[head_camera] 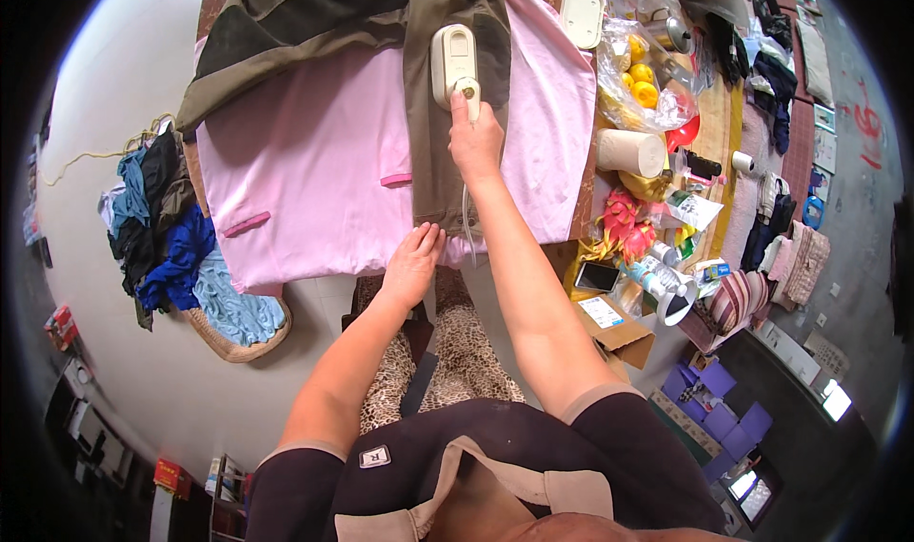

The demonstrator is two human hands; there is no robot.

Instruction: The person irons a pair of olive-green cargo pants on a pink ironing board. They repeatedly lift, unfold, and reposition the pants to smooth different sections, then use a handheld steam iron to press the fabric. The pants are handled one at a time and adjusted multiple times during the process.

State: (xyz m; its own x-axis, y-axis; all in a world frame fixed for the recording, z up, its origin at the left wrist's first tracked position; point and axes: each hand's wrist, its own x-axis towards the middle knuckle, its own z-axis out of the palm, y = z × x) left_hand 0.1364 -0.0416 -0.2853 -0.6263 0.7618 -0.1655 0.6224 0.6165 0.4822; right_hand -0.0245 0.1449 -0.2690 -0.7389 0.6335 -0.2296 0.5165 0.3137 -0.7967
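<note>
My right hand (477, 138) grips the handle of a white handheld iron (453, 52), which rests on the upper part of a brown trouser leg (437, 149). A pale cord runs from it down over the fabric. My left hand (416, 256) lies with its fingers on the trouser hem, at the near edge of the table. The trousers, brown with darker panels, spread across the far side over a pink cloth (307, 206) that covers the tabletop. An oval white tray-like base (582, 15) lies at the cloth's far right corner.
To the right stand a plastic bag of orange fruit (640, 77), a paper roll (630, 153), dragon fruit (628, 228), a phone (597, 277) and an open cardboard box (618, 328). At the left, clothes (175, 256) are heaped over a wicker basket (239, 349).
</note>
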